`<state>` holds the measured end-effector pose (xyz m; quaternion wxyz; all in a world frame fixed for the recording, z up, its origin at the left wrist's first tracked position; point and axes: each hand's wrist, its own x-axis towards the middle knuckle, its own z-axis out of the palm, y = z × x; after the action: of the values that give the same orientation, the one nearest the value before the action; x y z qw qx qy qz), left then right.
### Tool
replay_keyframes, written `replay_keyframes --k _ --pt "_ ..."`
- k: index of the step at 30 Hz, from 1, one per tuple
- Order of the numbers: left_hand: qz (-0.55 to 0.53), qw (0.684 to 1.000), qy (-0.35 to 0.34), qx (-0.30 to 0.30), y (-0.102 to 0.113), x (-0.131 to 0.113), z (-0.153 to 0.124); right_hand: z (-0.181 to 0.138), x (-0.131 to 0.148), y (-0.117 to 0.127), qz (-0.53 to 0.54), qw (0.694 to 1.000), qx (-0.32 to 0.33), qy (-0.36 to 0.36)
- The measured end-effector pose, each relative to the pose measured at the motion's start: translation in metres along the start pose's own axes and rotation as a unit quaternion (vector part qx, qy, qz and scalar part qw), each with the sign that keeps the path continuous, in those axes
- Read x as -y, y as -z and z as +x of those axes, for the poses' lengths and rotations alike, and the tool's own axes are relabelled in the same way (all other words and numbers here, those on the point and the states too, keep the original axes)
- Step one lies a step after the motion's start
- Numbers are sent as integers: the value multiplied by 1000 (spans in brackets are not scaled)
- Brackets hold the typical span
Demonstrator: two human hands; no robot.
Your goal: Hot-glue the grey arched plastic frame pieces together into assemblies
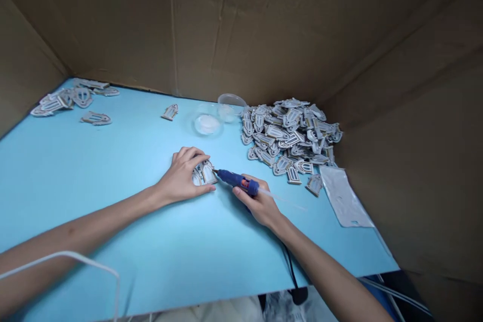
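Note:
My left hand [183, 176] rests over a small cluster of grey-and-cream arched window-shaped pieces [204, 173], its fingers pressing on them. My right hand [257, 202] grips a blue hot glue gun [236, 179], and a translucent glue stick [283, 199] trails out of the gun's back. The gun's metal nozzle points left and nearly touches the arched pieces. A black power cord [290, 266] hangs from the gun past the table's front edge.
A large heap of arched pieces [290, 136] lies at the right of the light-blue table [113, 211]. Further pieces lie at the far left. A clear plastic cup [231, 106], a glass dish with white contents [207, 124] and a silver bag [344, 197] are nearby. Cardboard walls surround the table.

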<state>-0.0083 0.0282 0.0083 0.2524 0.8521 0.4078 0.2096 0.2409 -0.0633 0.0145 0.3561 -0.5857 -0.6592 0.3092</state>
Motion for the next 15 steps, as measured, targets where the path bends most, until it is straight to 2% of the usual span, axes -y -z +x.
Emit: replay_keyframes --k 3,8,15 --pt "-21 1000 -1 7 0 2 2 0 2 -1 0 1000 19 2" --pt "-34 999 16 -21 -3 4 2 7 5 -7 4 1000 25 -11" --pt "-30 999 9 -12 -5 4 3 9 8 -10 -23 999 24 -7"
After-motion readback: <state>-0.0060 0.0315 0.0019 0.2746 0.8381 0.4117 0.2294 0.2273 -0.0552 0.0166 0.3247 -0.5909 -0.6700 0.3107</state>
